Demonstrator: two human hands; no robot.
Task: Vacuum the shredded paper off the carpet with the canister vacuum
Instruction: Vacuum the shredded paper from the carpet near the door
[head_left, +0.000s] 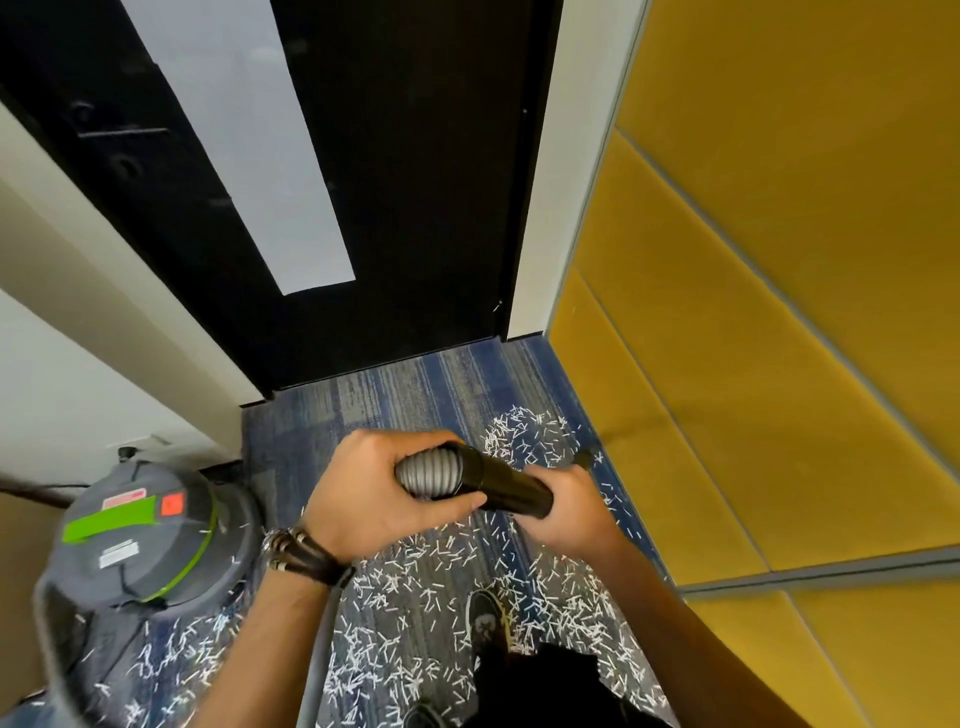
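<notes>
**Hose and wand in hand, paper mostly still down**

Nearest, at 6 o'clock, a dark lace-up shoe (485, 616) stands among white shredded paper strips (415, 597), which lie thick over the blue-and-grey striped carpet (415, 384) from the bottom edge up past the hands.

At centre, the left hand (374, 488), with a dark beaded bracelet (301, 553) at the wrist, has its fingers wrapped round the ribbed grey hose end (428, 473). Just beside it the right hand (561, 512) clasps the glossy black plastic wand tube (511, 486), which runs on toward 2 o'clock. Hose and tube meet between the hands.

At 8 o'clock sits the round grey canister vacuum with green trim (140, 535), with strips scattered round its base. Its red and white labels are too blurred to read.

Judging by the litter, little is done. Only the strip of carpet at 12 o'clock, before the black door (415, 208), looks bare. Mustard-yellow padded wall panels (779, 312) fill 3 o'clock.
</notes>
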